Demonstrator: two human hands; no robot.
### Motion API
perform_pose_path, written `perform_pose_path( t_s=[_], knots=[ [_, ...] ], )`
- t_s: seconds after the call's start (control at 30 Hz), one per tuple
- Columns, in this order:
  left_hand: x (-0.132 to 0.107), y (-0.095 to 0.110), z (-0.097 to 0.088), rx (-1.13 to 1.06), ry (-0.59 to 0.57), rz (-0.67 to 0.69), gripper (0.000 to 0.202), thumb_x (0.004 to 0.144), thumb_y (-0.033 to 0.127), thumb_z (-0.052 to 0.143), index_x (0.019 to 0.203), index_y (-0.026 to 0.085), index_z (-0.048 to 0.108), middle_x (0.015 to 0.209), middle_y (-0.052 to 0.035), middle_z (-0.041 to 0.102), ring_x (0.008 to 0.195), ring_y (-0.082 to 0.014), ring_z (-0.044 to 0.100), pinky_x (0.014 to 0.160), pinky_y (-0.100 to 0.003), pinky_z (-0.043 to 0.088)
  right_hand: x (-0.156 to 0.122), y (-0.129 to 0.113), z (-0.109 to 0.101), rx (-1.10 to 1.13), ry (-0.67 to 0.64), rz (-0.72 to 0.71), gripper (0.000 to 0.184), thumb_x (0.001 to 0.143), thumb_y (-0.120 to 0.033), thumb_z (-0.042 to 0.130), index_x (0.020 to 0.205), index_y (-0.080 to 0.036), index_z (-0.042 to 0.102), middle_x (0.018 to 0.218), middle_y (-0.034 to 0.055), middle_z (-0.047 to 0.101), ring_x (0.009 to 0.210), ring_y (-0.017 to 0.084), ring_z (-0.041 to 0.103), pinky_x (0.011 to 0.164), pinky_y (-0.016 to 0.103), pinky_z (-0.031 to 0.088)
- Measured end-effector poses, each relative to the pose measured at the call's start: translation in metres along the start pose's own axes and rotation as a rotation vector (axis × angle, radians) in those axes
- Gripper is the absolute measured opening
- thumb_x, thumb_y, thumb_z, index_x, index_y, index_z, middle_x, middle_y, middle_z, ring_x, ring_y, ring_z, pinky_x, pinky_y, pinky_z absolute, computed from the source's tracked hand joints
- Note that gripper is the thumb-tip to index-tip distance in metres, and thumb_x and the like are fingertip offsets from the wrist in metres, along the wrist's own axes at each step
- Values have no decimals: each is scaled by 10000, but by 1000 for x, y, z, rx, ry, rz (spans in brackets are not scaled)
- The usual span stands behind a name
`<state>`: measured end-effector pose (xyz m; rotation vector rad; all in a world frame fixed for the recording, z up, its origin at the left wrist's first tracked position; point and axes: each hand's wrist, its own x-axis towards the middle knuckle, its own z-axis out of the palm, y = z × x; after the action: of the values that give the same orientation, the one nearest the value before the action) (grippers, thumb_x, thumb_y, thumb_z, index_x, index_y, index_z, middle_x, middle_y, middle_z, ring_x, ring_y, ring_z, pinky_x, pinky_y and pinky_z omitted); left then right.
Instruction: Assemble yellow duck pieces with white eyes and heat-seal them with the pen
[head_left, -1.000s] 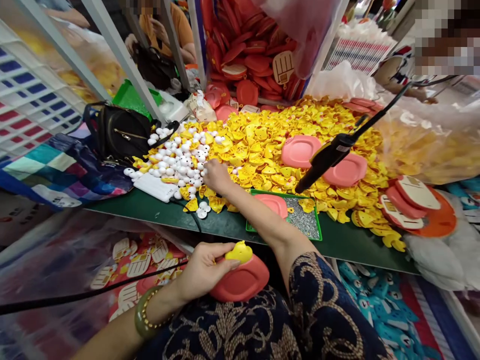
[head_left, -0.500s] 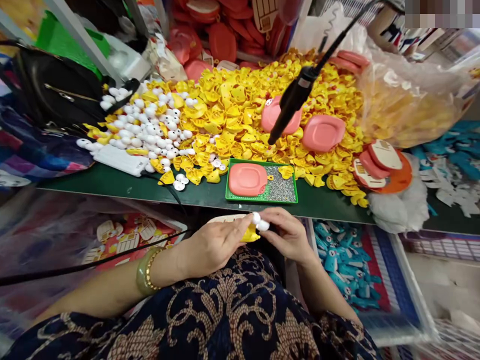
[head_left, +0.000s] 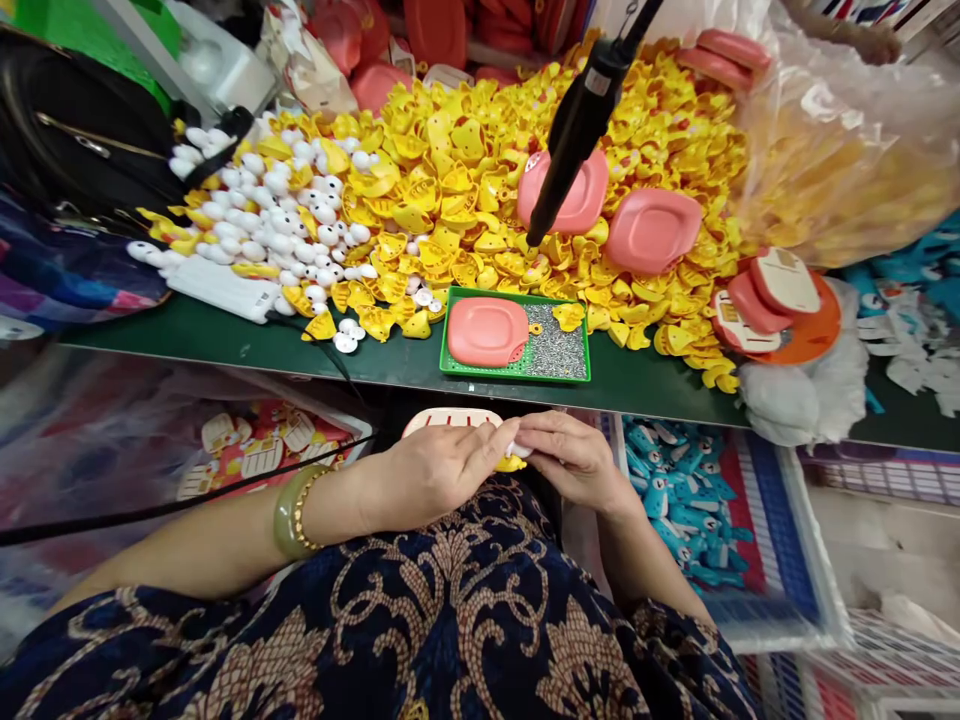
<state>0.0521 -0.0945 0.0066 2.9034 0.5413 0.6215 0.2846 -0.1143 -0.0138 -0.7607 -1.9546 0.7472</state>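
Observation:
My left hand (head_left: 431,470) and my right hand (head_left: 570,458) meet over my lap, just below the table edge. Between their fingertips sits a small yellow duck piece (head_left: 511,463) with a small white part (head_left: 516,449) pressed against it by the right fingers. The left hand also rests on a red shell with a white slotted face (head_left: 444,422), mostly hidden under it. A green bangle (head_left: 287,511) is on my left wrist. On the table lie a heap of yellow duck shells (head_left: 457,210) and a patch of white round parts (head_left: 277,215).
A green tray (head_left: 559,375) holds a pink shell (head_left: 487,331) and tiny metal bits. A black tool (head_left: 574,130) hangs over the heap. Pink shells (head_left: 652,228), a black bag (head_left: 75,140), a white power strip (head_left: 221,288) and a bin of blue toys (head_left: 675,480) surround it.
My right hand came back from the white parts on the table to my lap and joined the left. The white part is now pushed onto the yellow piece. The camera tilted downward.

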Motion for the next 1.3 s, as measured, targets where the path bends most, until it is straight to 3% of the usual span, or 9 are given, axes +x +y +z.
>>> perform_pose_path(
  t_s=[0.27,0.47,0.6,1.13,1.3],
  knots=[
    [1,-5,0,-34,-27,15,644,943,123,461,1478,-15,130,1187,-250,634,1084,-265,651,915,-402,579,3,6,-6,57,-48,-26,340,915,-97,596,1214,-254,634,1090,81,682,1002,180,663,857,316,580],
    [-1,-4,0,25,-24,-1,597,941,96,429,1464,-29,169,1190,-266,626,1118,-277,632,915,-406,576,8,6,-8,167,-109,104,219,926,-161,598,1137,-206,634,1106,102,654,1055,193,634,917,353,549],
    [0,-4,0,15,-10,3,607,932,93,438,1464,-36,175,1182,-265,629,1105,-281,636,882,-407,589,10,8,-5,174,-90,101,174,947,-171,570,1105,-211,634,1078,94,659,1031,190,637,892,351,556],
    [0,-5,5,-31,-24,-21,582,930,151,477,1463,38,274,1158,-219,652,1006,-247,674,839,-355,587,7,4,-11,23,-137,-4,306,930,-79,536,1188,-224,612,1121,109,661,1051,196,635,891,368,537],
    [0,-6,10,-61,-12,-14,609,921,159,476,1480,67,255,1109,-200,672,936,-227,690,834,-340,583,6,6,-10,86,-128,33,234,945,-135,552,1137,-234,643,1084,91,680,1002,188,658,865,354,547]
  ],
)
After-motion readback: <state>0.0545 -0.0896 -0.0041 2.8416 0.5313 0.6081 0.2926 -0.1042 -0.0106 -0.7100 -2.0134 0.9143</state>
